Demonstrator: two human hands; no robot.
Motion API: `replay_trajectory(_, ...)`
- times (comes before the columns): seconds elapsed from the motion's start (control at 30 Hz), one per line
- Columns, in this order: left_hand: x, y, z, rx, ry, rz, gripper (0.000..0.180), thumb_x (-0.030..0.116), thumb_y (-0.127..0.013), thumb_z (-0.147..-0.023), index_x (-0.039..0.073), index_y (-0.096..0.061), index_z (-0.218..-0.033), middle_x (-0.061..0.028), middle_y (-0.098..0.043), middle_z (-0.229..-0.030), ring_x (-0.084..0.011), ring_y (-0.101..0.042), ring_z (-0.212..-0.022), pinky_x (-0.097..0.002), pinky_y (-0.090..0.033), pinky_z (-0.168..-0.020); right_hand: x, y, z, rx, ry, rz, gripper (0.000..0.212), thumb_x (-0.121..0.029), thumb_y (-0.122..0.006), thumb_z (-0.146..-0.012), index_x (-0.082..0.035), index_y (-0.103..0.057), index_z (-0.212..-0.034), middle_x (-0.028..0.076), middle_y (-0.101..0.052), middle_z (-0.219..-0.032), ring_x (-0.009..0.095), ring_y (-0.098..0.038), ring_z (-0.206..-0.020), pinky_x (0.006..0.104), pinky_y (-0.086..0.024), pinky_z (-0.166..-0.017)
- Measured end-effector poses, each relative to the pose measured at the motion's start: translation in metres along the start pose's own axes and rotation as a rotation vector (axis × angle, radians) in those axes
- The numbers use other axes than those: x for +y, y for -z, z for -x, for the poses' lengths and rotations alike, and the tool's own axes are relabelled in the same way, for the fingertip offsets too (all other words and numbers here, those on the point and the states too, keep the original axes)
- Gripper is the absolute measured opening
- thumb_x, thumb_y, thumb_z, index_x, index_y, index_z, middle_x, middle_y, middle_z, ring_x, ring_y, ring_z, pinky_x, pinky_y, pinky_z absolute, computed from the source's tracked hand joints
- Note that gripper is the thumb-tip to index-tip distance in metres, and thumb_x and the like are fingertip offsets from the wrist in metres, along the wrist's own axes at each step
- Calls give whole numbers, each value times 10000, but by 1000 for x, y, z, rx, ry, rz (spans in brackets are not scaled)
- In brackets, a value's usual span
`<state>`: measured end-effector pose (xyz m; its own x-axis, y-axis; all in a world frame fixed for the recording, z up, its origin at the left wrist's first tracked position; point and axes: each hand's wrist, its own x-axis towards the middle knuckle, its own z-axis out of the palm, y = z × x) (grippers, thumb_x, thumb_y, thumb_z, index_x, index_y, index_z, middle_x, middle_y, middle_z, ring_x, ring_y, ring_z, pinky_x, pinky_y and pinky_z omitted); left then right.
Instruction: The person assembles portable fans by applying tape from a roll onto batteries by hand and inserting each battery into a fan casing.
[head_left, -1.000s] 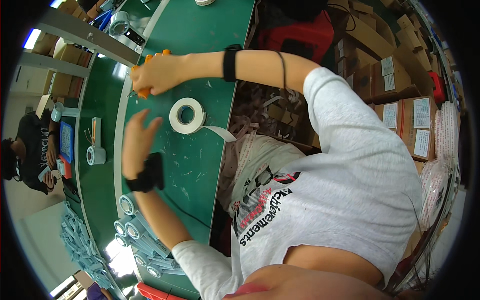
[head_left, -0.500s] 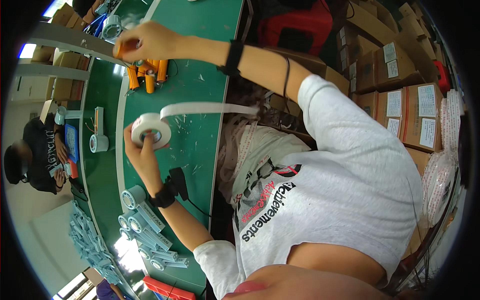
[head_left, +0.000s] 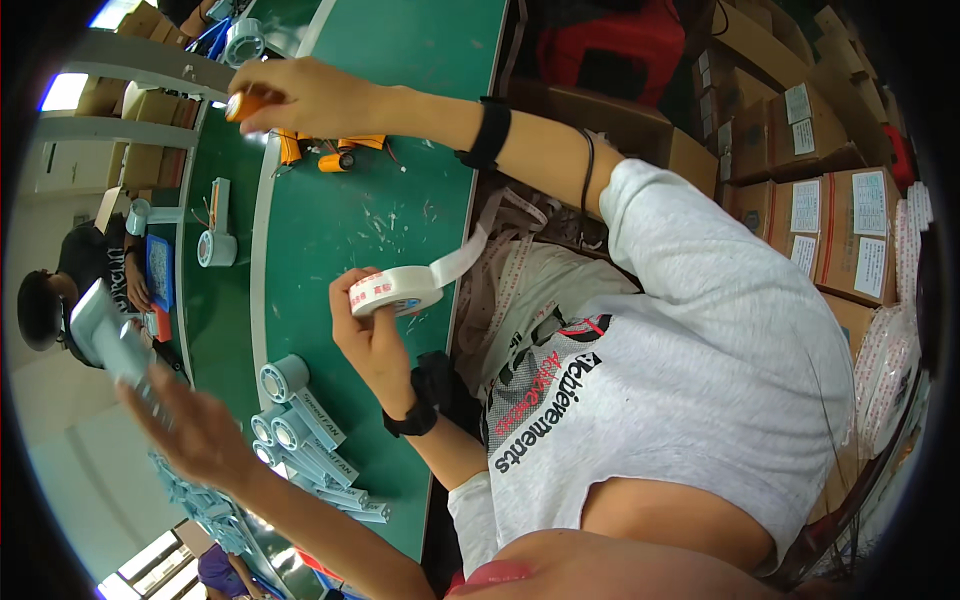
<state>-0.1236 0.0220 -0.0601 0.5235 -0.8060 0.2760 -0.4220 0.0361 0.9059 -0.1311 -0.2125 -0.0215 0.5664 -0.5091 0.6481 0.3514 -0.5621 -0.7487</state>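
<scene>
My left hand (head_left: pixel 368 335) is closed round a roll of white tape (head_left: pixel 415 288) with red print on its side. A loose strip (head_left: pixel 462 258) runs off the roll toward the table edge beside my body. At the top left, my right hand (head_left: pixel 315 95) is closed on an orange cylinder (head_left: pixel 241 106), whose end shows past the fingers. Below that hand, more orange cylinders (head_left: pixel 336 162) with thin wires lie on the green table (head_left: pixel 340 225); my arm partly covers them.
Another person's blurred hand (head_left: pixel 200 425) reaches in at lower left, holding a light-blue part (head_left: pixel 105 325). Several light-blue round-headed handles (head_left: pixel 300 430) lie on the table. A person in black (head_left: pixel 90 265) sits across it, near a blue tray (head_left: pixel 158 270). Cardboard boxes (head_left: pixel 855 235) stand at right.
My left hand and the tape roll have moved right, and the loose strip hangs slacker. Another person's hand with a light-blue part has come in. My right hand keeps its orange cylinder, slightly farther right.
</scene>
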Motion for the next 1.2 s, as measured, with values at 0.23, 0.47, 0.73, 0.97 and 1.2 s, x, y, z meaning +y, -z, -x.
replay_trajectory(0.23, 16, -15, -9, 28, 177, 197, 285, -102, -447, -756, -16, -487, -1025, -83, -556, -947, -134, -563, -796, -250, -513, -641, 7, 4, -4, -327, 60, 306, 274, -256, -557, -832, -34, -570, -993, 110, -617, -878, 256, -597, -772, 327, -459, -727)
replay_trajectory(0.47, -46, 73, -45, -396, -767, -1511, 297, 60, -460, -889, 37, -465, -1184, -109, -494, -1116, -133, -487, -998, -212, -413, -849, -7, 9, -18, -265, 23, 130, 264, -227, -550, -830, -40, -599, -1010, 85, -595, -793, 190, -569, -693, 306, -453, -695)
replay_trajectory(0.73, -37, 68, -34, -545, -622, -1466, 309, 125, -478, -892, 42, -478, -1190, -64, -521, -1092, -163, -477, -1027, -247, -372, -908, 17, 19, 20, -387, -185, -74, 281, -224, -581, -818, -68, -590, -1052, 63, -598, -788, 115, -547, -669, 280, -439, -639)
replay_trajectory(0.97, 1, 16, -5, -266, 43, -695, 328, 30, -467, -791, 20, -518, -1115, -84, -561, -1003, -213, -515, -981, -278, -406, -870, -4, 19, 15, -392, -37, 323, 221, -204, -531, -856, -51, -573, -1010, 44, -584, -762, 110, -536, -638, 281, -439, -596)
replay_trajectory(1.2, 21, 14, -25, -303, 433, -239, 463, -84, -403, -659, -10, -511, -1103, -152, -559, -1045, -320, -570, -883, -335, -469, -769, 8, 25, 33, -328, -277, -81, 215, -165, -480, -884, -15, -539, -1025, 42, -551, -751, 88, -497, -561, 225, -406, -508)
